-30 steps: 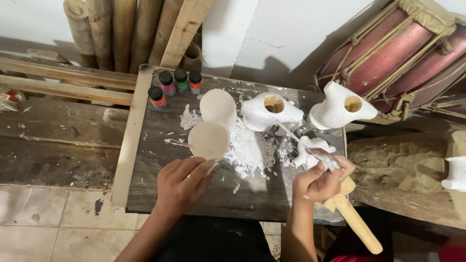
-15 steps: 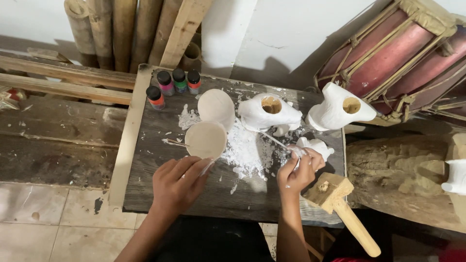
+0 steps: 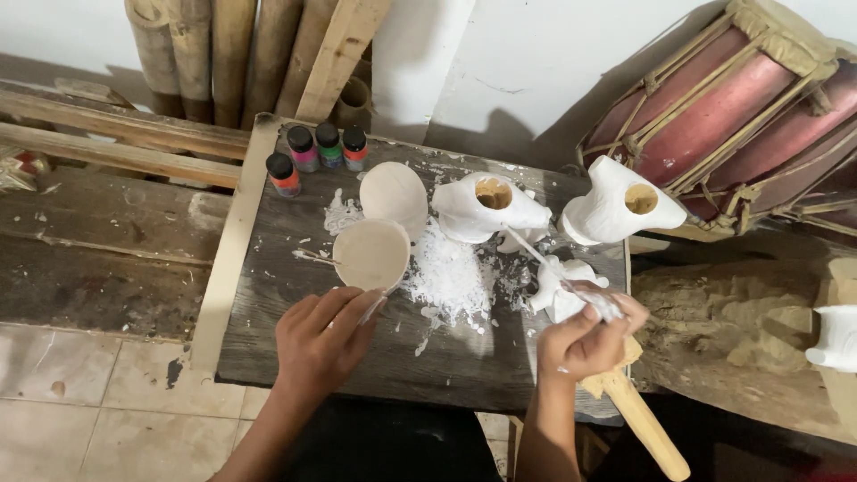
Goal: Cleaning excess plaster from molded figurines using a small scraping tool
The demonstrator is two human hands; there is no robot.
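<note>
On the near right of the dark wooden board (image 3: 295, 295), my right hand (image 3: 585, 339) is closed round a thin white-coated brush (image 3: 553, 268) beside the small white carving (image 3: 561, 290), which looks light and brittle, best gripped by its body. My left hand (image 3: 321, 344) curls loosely against the wooden bowl (image 3: 370, 254). I count four paint bottles (image 3: 317, 152), two bowls, three white carvings on the board.

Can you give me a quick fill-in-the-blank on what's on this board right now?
1. The left hand touches the round ____ beside the white powder.
2. The paint bottles number ____.
3. The right hand holds a thin ____.
4. Below the right hand lies a wooden ____.

Missing words: bowl; four; brush; mallet
</note>
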